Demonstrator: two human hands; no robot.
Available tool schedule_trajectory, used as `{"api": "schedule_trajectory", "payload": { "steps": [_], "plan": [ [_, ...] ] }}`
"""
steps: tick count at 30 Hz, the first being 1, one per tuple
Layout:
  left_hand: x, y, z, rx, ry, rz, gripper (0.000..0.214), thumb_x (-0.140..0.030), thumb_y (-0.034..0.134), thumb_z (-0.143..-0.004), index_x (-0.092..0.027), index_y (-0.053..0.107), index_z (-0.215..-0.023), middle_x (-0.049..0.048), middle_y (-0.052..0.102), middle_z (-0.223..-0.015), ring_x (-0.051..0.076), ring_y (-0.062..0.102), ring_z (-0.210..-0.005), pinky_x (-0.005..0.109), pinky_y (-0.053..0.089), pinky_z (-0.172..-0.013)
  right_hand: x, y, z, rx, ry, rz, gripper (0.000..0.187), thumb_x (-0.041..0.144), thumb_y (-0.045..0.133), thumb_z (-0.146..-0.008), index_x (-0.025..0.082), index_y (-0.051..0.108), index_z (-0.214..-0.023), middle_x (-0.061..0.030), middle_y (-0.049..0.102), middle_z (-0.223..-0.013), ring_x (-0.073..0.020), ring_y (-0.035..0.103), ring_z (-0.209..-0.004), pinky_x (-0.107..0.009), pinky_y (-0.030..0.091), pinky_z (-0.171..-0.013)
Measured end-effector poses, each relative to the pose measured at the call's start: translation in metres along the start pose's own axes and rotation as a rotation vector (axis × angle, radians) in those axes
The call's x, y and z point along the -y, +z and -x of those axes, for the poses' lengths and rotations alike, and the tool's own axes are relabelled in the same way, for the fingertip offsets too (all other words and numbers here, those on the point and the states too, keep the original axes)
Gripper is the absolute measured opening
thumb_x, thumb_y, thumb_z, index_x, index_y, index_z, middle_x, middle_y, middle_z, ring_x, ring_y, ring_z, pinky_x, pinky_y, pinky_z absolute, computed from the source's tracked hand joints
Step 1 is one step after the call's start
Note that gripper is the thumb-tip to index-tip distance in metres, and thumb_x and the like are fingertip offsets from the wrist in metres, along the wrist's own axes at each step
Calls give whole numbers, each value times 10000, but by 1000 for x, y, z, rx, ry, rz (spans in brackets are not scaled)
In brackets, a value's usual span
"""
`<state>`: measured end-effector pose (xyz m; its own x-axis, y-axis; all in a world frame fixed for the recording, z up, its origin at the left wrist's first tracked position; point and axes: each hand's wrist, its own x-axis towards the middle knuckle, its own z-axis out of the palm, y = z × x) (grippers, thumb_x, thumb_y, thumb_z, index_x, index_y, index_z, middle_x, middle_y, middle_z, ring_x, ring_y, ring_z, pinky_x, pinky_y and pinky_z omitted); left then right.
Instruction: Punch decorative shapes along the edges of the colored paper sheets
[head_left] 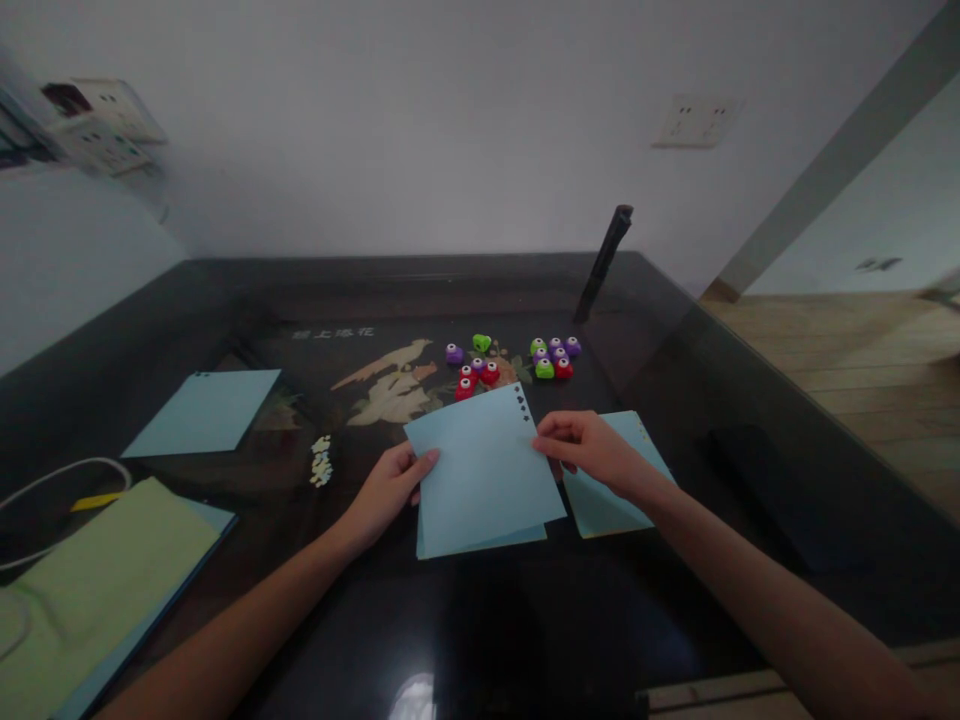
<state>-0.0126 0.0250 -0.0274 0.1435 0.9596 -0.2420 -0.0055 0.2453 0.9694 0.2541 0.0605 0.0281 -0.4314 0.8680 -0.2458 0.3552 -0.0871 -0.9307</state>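
Observation:
I hold a light blue paper sheet (484, 470) over the dark glossy table (525, 620), with small punched holes near its top right corner. My left hand (390, 490) grips its left edge, thumb on top. My right hand (589, 447) pinches its right edge. A second blue sheet peeks out just beneath it. Another blue sheet (607, 500) lies under my right hand. Beyond the paper sit several small red, purple and green hole punches (517, 362).
A blue sheet (202, 410) lies at the left. A stack of green and blue paper (97, 590) sits at the near left beside a white cable (60, 475). Paper scraps (321, 460) lie near the middle. A dark stand (604, 262) leans at the back.

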Motion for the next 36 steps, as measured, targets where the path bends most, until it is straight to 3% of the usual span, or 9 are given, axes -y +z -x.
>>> {"api": "schedule_trajectory", "payload": {
  "steps": [3, 9, 12, 16, 20, 23, 27, 36],
  "plan": [
    [-5, 2, 3, 13, 24, -29, 321, -450, 652, -772, -147, 569, -706, -62, 460, -521, 54, 363, -409, 173, 259, -394, -8, 0, -1, -45, 42, -31, 183, 333, 649, -750, 169, 576, -716, 24, 585, -552, -98, 538, -481, -221, 330, -458],
    [-26, 7, 8, -58, 180, -95, 245, -336, 657, -787, -169, 607, -959, -54, 523, -584, 80, 444, -447, 182, 346, -437, -16, -8, 9, -50, 53, -60, 174, 326, 658, -727, 166, 598, -699, 27, 567, -519, -94, 517, -464, -222, 311, -451],
    [-41, 12, 4, -38, 218, -199, 213, -260, 653, -784, -177, 603, -974, -50, 537, -591, 86, 474, -465, 180, 363, -449, -18, -17, 18, -95, 55, -71, 189, 342, 672, -704, 165, 604, -699, 31, 555, -518, -91, 501, -453, -222, 303, -441],
    [-67, 33, -16, 69, 267, -326, 220, -177, 638, -767, -171, 601, -983, -58, 509, -519, 117, 538, -466, 198, 402, -450, -23, -38, 31, -284, 35, -60, 233, 372, 692, -658, 168, 617, -742, 35, 543, -518, -95, 469, -457, -224, 302, -433],
    [-84, 73, -50, 184, 338, -408, 238, -135, 594, -785, -147, 593, -1023, -42, 548, -540, 127, 579, -483, 218, 457, -497, -34, -68, 49, -538, 45, -84, 347, 381, 731, -590, 168, 638, -849, 15, 590, -608, -97, 457, -470, -239, 341, -444],
    [-82, 104, -75, 273, 386, -534, 214, -143, 543, -823, -130, 598, -1030, -18, 602, -582, 130, 612, -513, 219, 460, -519, -48, -89, 65, -646, 53, -89, 410, 387, 746, -584, 165, 643, -912, 18, 575, -597, -100, 451, -461, -237, 334, -432],
    [-68, 131, -94, 306, 445, -697, 195, -157, 554, -818, -130, 631, -995, -12, 629, -587, 138, 620, -546, 245, 456, -595, -70, -105, 78, -654, 103, -42, 437, 402, 727, -617, 162, 639, -973, 37, 547, -565, -98, 441, -453, -222, 308, -424],
    [-45, 133, -98, 307, 417, -885, 433, -144, 602, -768, -170, 549, -1197, 4, 668, -663, 194, 631, -650, 275, 427, -620, -88, -103, 73, -553, 121, 264, 347, 385, 647, -694, 180, 627, -973, 4, 610, -588, -155, 534, -515, -270, 385, -494]
  ]
}}
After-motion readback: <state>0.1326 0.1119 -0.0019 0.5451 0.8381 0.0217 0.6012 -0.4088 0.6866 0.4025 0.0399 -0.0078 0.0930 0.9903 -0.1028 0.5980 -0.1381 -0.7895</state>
